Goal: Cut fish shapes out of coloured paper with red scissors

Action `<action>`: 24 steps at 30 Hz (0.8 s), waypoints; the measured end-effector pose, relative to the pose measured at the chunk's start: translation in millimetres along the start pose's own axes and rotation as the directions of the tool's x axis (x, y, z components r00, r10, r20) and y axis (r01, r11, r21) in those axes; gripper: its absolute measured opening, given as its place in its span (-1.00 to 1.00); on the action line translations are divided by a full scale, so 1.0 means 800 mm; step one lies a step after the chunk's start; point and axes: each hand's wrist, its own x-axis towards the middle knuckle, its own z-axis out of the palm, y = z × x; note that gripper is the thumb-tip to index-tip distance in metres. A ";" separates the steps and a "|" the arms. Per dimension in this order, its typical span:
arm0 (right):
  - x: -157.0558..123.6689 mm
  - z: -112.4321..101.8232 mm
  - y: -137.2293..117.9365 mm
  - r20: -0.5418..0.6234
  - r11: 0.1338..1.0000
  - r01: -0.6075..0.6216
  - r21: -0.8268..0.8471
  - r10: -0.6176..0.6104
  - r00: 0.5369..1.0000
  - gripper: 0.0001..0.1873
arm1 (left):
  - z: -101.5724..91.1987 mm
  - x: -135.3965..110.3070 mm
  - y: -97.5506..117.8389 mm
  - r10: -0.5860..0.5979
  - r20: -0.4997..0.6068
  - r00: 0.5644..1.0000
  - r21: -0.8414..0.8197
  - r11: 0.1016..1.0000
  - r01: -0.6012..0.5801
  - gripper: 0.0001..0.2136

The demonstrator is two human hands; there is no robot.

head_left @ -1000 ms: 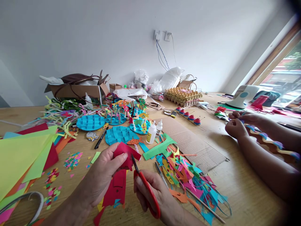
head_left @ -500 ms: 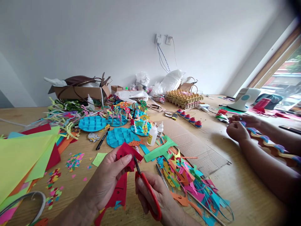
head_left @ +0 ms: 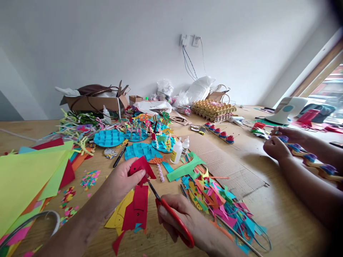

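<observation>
My left hand [head_left: 122,178] pinches a piece of red paper [head_left: 142,169] and holds it up above the wooden table [head_left: 276,210]. My right hand [head_left: 178,218] grips red-handled scissors [head_left: 171,215], whose blades point up and left and meet the lower edge of the red paper. Under my hands lie a long red paper strip [head_left: 136,208] and a yellow scrap [head_left: 118,216]. Just right of my right hand spreads a heap of coloured paper offcuts [head_left: 217,201].
Large paper sheets [head_left: 29,175] lie at the left. Blue woven paper discs [head_left: 138,150], glue bottles [head_left: 180,149], a black marker [head_left: 119,157], cardboard sheet [head_left: 219,160], egg trays [head_left: 211,109] and a box [head_left: 93,101] sit beyond. Another person's hands [head_left: 280,142] hold a decorated strip at the right.
My left hand has lifted the red paper slightly up and to the left. The scissors have dropped lower and now cut at its bottom edge. The camera has turned a little to the left.
</observation>
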 end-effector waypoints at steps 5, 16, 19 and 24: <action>-0.005 -0.004 -0.013 -0.037 1.000 0.020 -0.009 -0.021 0.999 -0.51 | -0.007 0.008 -0.005 0.015 0.128 0.992 0.129 0.991 -0.032 -0.98; 0.000 -0.014 -0.004 -0.025 0.979 -0.016 -0.202 0.011 1.000 -0.71 | -0.016 0.001 0.002 -0.009 0.270 0.963 0.171 0.984 -0.039 -0.89; -0.001 -0.013 -0.005 -0.025 0.980 -0.019 -0.196 0.014 1.000 -0.71 | -0.021 0.001 -0.001 -0.032 0.284 0.958 0.127 0.992 -0.005 -0.91; -0.001 -0.012 -0.006 -0.028 0.979 -0.017 -0.203 0.012 1.000 -0.68 | -0.023 0.001 -0.001 -0.062 0.318 0.946 0.046 0.998 0.050 -0.92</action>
